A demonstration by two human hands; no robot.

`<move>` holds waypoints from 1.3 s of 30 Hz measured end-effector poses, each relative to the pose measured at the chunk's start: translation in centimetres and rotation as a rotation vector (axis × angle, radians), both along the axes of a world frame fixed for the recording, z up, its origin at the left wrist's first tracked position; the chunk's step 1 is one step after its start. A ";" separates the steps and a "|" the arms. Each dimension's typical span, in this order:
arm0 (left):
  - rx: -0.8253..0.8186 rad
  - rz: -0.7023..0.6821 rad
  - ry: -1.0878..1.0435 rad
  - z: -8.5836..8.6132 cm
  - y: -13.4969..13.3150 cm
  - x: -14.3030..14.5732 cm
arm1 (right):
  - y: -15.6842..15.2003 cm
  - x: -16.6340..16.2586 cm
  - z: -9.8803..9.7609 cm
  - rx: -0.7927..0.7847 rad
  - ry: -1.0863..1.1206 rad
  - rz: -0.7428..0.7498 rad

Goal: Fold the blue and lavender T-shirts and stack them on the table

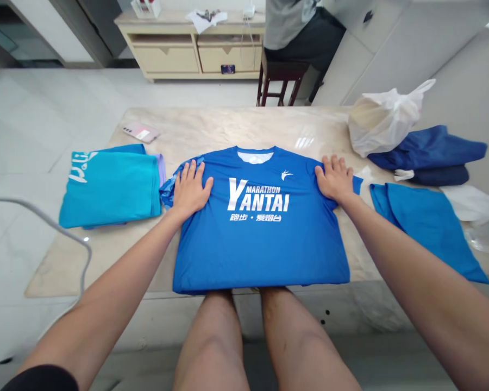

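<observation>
A blue T-shirt (261,247) with white "Marathon Yantai" lettering lies front up on the marble-look table (244,122), its collar pointing away from me. The bottom edge of the shirt reaches the table's near edge. My left hand (190,187) rests flat with spread fingers on the shirt's left shoulder and sleeve. On the opposite shoulder, my right hand (333,176) also lies flat, fingers stretched out. Neither hand grips the cloth. Part of each sleeve is hidden beneath the hands.
Folded turquoise clothing (114,187) and a phone (140,132) are on the left. To the right lie a teal cloth (427,222), dark blue clothing (436,149) and a white plastic bag (385,122). A grey cable (44,214) curves at left. A person (293,27) sits on a stool beyond.
</observation>
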State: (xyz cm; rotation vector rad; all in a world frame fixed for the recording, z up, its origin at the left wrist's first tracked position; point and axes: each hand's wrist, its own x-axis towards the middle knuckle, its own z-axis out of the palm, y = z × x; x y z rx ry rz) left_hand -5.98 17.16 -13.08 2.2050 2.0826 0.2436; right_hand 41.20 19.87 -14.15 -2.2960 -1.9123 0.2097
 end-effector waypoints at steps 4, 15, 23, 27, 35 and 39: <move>0.000 0.184 -0.012 0.3 3.1 -0.1 | 1.4 0.2 1.1 0.046 0.003 -0.019; 0.010 -0.025 -0.018 1.9 -12.9 0.0 | -21.5 -1.1 2.9 0.007 -0.131 0.247; 0.054 0.071 -0.030 1.9 -17.3 0.1 | -15.6 -2.6 5.1 -0.080 0.232 -0.508; 0.083 0.056 -0.038 1.4 -17.0 0.1 | -9.7 -5.5 4.8 0.090 0.464 -0.644; 0.097 -0.008 -0.071 1.4 -13.9 1.3 | -6.5 -2.9 5.5 0.371 0.670 -0.550; 0.102 -0.037 -0.083 1.4 -12.3 2.6 | -8.2 0.4 6.0 0.305 0.972 -0.616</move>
